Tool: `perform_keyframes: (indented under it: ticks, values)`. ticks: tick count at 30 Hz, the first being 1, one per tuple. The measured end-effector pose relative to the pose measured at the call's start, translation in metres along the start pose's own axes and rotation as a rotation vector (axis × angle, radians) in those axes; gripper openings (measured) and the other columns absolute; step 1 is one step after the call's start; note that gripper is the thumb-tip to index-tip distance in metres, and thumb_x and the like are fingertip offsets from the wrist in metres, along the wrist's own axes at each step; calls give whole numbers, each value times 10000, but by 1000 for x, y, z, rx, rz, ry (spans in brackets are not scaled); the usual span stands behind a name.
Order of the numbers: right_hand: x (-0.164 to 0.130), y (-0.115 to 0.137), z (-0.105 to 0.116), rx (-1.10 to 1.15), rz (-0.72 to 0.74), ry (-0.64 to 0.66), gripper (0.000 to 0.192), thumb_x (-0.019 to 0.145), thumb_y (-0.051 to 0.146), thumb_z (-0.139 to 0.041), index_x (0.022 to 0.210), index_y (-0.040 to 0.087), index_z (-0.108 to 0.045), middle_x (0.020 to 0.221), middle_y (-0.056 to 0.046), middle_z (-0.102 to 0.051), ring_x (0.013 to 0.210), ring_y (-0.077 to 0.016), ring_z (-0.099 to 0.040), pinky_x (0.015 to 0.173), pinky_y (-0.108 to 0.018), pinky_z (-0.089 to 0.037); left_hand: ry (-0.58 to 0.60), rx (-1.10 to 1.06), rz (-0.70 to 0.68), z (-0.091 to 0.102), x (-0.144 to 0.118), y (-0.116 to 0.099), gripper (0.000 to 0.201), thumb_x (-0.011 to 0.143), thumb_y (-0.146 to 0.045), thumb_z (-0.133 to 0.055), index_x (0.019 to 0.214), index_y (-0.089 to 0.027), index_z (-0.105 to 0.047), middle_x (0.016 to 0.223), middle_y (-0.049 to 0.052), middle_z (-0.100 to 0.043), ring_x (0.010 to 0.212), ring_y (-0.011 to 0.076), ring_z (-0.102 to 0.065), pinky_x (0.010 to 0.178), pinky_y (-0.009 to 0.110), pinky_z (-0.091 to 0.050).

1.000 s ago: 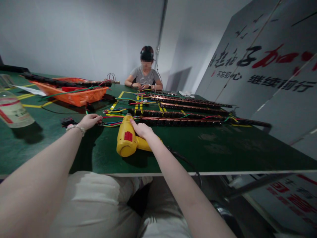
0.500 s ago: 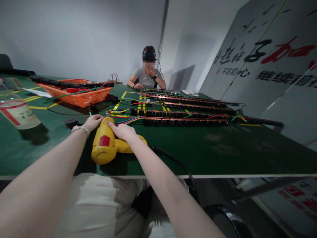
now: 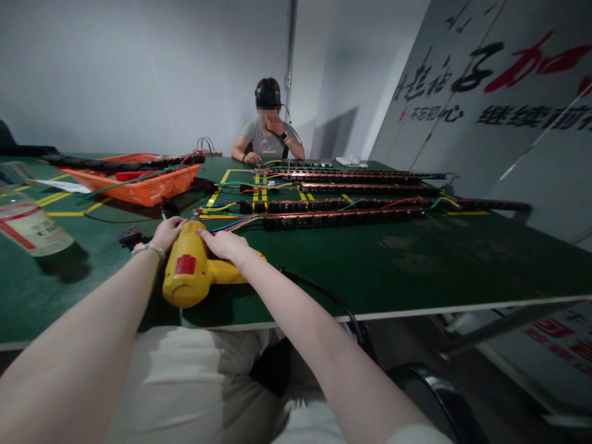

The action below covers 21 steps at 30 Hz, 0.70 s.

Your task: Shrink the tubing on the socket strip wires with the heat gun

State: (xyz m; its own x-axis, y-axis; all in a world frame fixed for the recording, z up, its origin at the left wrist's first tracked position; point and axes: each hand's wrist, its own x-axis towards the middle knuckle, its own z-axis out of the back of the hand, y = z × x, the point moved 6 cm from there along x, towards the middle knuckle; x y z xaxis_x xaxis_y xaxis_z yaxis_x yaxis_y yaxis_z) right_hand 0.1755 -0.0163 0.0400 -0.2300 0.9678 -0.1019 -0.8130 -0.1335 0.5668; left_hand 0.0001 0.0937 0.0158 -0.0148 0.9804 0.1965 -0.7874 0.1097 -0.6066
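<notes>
Gripping yellow drill (image 3: 192, 271), R hand (image 3: 226, 245) is wrapping fingers over its top. L hand (image 3: 167, 232) is now touching drill's nose, fingers curled; drill's sitting nearer L fingers than 1 s ago.

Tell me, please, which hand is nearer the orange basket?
Left. The left hand sits at the yellow drill's nose, just below the orange basket; the right hand lies farther right.

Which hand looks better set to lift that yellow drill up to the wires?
Probably the right. The right hand lies across the yellow drill where the handle joins the body. The left hand only rests by its nose, next to the coloured wires.
</notes>
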Motion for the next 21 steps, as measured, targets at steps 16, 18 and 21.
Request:
perform_keyframes:
  ticks: [16,18,21]
  values:
    - [-17,-82,47,-52,-225,-118,562,957,422,-278,1258,91,-619,1331,-179,-591,1214,-297,-566,990,-406,-447,-6,-198,89,2,-22,-17,128,842,-278,-524,791,-175,-579,592,19,-638,753,208,-653,700,272,-476]
    - [-21,-90,53,-68,-244,-126,539,949,388,-293,1251,87,-622,1319,-181,-600,1204,-294,-573,978,-397,-454,-3,-218,90,2,-20,-16,124,837,-275,-530,778,-176,-576,575,9,-630,742,202,-650,721,275,-480]
    - [-25,-95,57,-81,-251,-134,535,946,383,-295,1243,86,-626,1310,-180,-606,1195,-296,-579,966,-394,-461,-3,-217,88,0,-17,-12,133,836,-274,-530,794,-165,-592,580,6,-628,735,191,-642,724,270,-473]
